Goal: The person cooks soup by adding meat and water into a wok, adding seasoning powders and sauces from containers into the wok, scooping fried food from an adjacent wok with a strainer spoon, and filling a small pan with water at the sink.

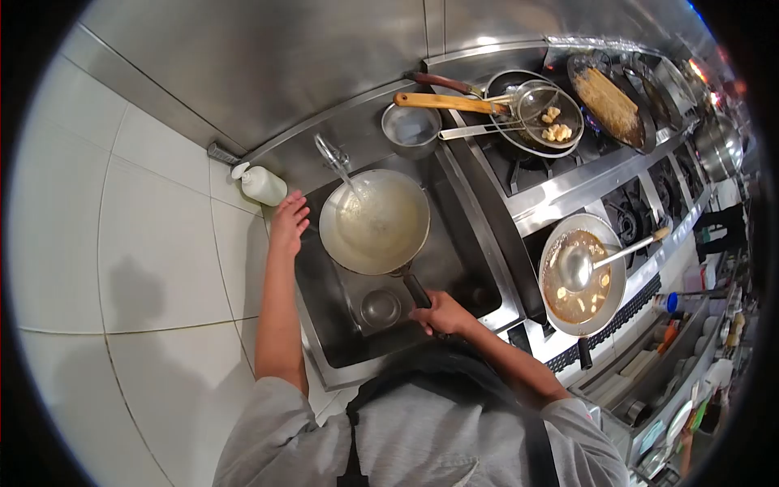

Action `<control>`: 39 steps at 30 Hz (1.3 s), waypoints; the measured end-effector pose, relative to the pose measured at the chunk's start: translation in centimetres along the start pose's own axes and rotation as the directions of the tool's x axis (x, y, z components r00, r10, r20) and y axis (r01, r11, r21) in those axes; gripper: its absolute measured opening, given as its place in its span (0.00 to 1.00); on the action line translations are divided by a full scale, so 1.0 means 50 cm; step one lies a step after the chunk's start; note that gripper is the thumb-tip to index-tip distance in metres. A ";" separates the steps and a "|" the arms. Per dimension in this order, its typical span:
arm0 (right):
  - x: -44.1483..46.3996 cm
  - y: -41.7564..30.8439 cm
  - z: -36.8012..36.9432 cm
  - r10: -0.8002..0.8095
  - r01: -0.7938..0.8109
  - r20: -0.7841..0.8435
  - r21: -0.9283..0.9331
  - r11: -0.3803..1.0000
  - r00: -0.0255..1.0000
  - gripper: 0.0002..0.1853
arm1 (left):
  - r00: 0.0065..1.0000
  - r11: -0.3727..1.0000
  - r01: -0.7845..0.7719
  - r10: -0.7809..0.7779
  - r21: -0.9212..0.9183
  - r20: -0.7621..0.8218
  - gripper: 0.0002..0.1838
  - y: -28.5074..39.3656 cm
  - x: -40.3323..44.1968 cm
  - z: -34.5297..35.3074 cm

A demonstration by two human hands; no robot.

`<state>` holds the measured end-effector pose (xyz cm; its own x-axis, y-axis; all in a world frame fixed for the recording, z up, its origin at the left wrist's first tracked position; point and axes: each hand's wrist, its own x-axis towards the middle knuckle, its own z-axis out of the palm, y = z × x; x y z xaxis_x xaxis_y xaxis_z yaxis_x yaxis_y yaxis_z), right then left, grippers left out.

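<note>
My right hand (442, 315) is closed around the black handle of a frying pan (331, 231), which I hold over the sink (442, 296). Water runs from the tap (331, 152) into the pan, and cloudy liquid covers its bottom. My left hand (290, 221) is raised with the fingers apart, holding nothing. It hovers at the sink's left side, just below a white pump bottle (264, 186) and a short way left of the pan's rim. The round drain (380, 308) shows at the bottom of the sink.
A metal bowl (411, 130) stands behind the sink. To the right, the stove carries a strainer (529, 112) with fried pieces over a pan, a wok with browned food (604, 101), and a pan of brown soup (568, 304) with a ladle (576, 268). Shelves stand farther right.
</note>
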<state>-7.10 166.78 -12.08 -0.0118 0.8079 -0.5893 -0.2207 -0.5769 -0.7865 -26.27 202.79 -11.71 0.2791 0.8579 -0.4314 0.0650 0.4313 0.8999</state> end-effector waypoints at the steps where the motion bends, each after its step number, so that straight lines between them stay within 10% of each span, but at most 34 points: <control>1: -0.004 -0.009 -0.002 -0.003 0.003 -0.001 -0.012 1.000 1.000 0.11 | 1.000 0.997 -0.023 0.024 0.067 -0.015 0.23 -0.020 0.021 0.007; 8: -0.026 -0.058 -0.016 0.062 -0.062 0.002 -0.044 0.997 0.998 0.11 | 0.959 0.939 -0.230 0.175 0.256 0.221 0.27 -0.039 0.173 0.071; 24: -0.031 -0.060 -0.033 0.012 -0.008 0.049 -0.069 0.998 0.999 0.11 | 0.978 0.851 -0.177 0.096 0.495 0.184 0.23 0.050 0.169 0.080; 30: -0.134 -0.082 -0.058 -0.026 0.031 0.038 -0.136 0.990 0.999 0.14 | 0.924 0.663 -0.382 0.261 0.644 0.279 0.24 -0.029 0.270 0.034; 32: -0.191 -0.093 -0.077 -0.017 0.020 0.030 -0.093 0.995 0.999 0.13 | 0.914 0.662 -0.348 0.082 0.664 0.397 0.22 -0.018 0.265 0.066; 33: -0.207 -0.073 -0.082 -0.028 0.030 0.036 -0.075 0.997 0.999 0.13 | 0.780 0.351 -0.625 0.239 0.697 0.579 0.21 -0.002 0.226 0.093; 35: -0.257 -0.036 -0.091 -0.054 0.055 0.035 -0.023 0.998 0.998 0.12 | 0.714 0.218 -0.698 0.139 0.682 0.687 0.32 -0.025 0.271 0.081; 37: -0.318 -0.020 -0.101 -0.082 0.081 0.041 0.022 0.996 0.996 0.11 | 0.771 0.174 -0.636 0.098 0.752 0.629 0.33 -0.033 0.268 0.097; 39: -0.405 -0.028 -0.109 -0.064 0.063 0.023 0.023 0.998 0.998 0.11 | 0.812 -0.202 -0.557 0.071 0.805 0.580 0.33 0.015 0.148 0.173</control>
<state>-1.25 150.55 -0.06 -0.0205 0.8455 -0.5336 -0.2436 -0.5219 -0.8175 -15.88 207.04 -13.66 0.7864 0.5655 -0.2485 0.6030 -0.7901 0.1104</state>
